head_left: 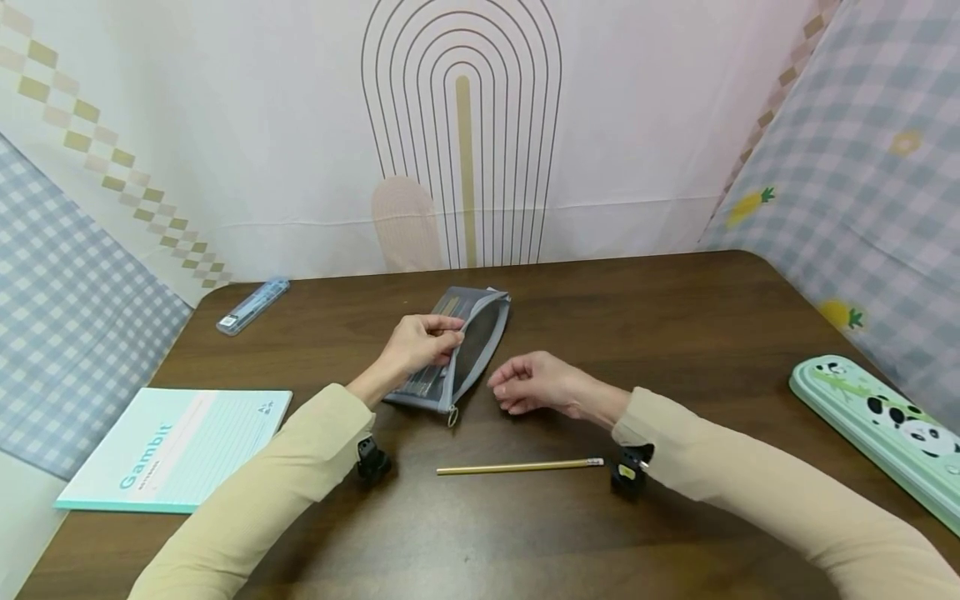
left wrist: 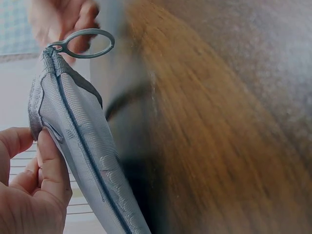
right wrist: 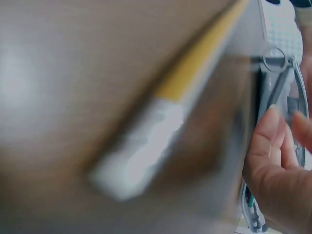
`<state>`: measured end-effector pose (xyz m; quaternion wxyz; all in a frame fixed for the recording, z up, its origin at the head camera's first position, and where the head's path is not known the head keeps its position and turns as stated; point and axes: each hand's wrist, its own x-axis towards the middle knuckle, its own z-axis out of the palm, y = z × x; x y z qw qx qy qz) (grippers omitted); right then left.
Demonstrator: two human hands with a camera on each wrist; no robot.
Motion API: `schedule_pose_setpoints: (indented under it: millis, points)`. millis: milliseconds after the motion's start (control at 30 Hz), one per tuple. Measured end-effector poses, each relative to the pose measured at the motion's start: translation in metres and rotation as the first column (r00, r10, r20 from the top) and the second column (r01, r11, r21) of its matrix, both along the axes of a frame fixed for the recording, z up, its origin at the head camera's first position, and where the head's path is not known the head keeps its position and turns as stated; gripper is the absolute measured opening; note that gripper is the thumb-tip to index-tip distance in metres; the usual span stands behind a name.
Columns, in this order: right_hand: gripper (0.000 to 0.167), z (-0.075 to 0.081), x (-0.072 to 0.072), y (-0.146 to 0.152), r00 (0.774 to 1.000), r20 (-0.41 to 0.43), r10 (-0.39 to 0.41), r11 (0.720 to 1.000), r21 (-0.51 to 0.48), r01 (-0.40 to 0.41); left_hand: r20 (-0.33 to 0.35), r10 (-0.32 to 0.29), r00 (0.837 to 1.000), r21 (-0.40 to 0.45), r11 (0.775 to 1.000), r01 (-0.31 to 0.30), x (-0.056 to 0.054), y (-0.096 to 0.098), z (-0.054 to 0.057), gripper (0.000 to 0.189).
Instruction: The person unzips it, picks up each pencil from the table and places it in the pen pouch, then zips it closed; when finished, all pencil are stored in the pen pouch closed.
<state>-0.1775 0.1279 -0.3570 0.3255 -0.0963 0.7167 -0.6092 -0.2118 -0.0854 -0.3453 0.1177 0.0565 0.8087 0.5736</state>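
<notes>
A grey mesh zip pouch lies on the table with its mouth gaping toward the right. Slim items show through its mesh, too blurred to name. My left hand pinches the near-left edge of that mouth between thumb and fingers; the left wrist view shows the pinch up close. A ring-shaped zipper pull hangs at the pouch's corner. Just right of the pouch, my right hand hovers with loosely bent fingers and nothing visible in them. In front of both hands lies a yellow pencil, its eraser end pointing right.
At the left is a mint notebook marked Gambit. Behind it, near the back edge, sits a slim clear-blue case. A green panda pencil case lies at the right edge. Patterned cloths hang around the brown table.
</notes>
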Motion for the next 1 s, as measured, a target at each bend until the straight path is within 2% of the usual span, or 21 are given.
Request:
schedule_pose_setpoints:
  millis: [133, 267, 333, 433, 633, 800, 833, 1000]
  points:
    - [0.022, -0.003, 0.017, 0.012, 0.990, -0.066, 0.125, 0.988, 0.099, -0.118, 0.002, -0.006, 1.000, -0.003, 1.000, 0.006, 0.000, 0.000, 0.000, 0.034]
    - [0.018, -0.007, 0.030, 0.017, 0.966, -0.137, 0.219, 0.967, 0.161, -0.196, 0.002, -0.011, 1.000, -0.009, 1.000, 0.011, 0.000, 0.000, 0.001, 0.033]
    - [0.017, -0.009, 0.034, 0.017, 0.947, -0.191, 0.257, 0.960, 0.161, -0.228, 0.000, -0.012, 1.000, -0.012, 1.000, 0.012, 0.000, 0.000, 0.001, 0.033]
    - [0.015, -0.012, 0.041, 0.016, 0.907, -0.286, 0.308, 0.948, 0.169, -0.269, -0.002, -0.012, 1.000, -0.014, 1.000, 0.012, 0.000, 0.000, 0.001, 0.032]
    - [0.009, -0.013, 0.048, 0.012, 0.811, -0.441, 0.386, 0.913, 0.307, -0.268, -0.003, -0.009, 1.000, -0.015, 1.000, 0.009, 0.001, 0.000, 0.000, 0.032]
    - [0.011, -0.012, 0.049, 0.010, 0.725, -0.524, 0.446, 0.877, 0.419, -0.236, -0.002, -0.011, 1.000, -0.001, 1.000, 0.011, 0.002, 0.001, 0.000, 0.033]
    - [0.012, -0.012, 0.049, 0.009, 0.714, -0.532, 0.455, 0.871, 0.433, -0.232, -0.002, -0.013, 1.000, 0.002, 1.000, 0.013, 0.002, 0.001, 0.000, 0.033]
    - [0.011, -0.010, 0.048, 0.008, 0.708, -0.522, 0.476, 0.857, 0.457, -0.239, -0.006, -0.018, 1.000, 0.005, 1.000, 0.018, 0.002, 0.001, 0.000, 0.033]
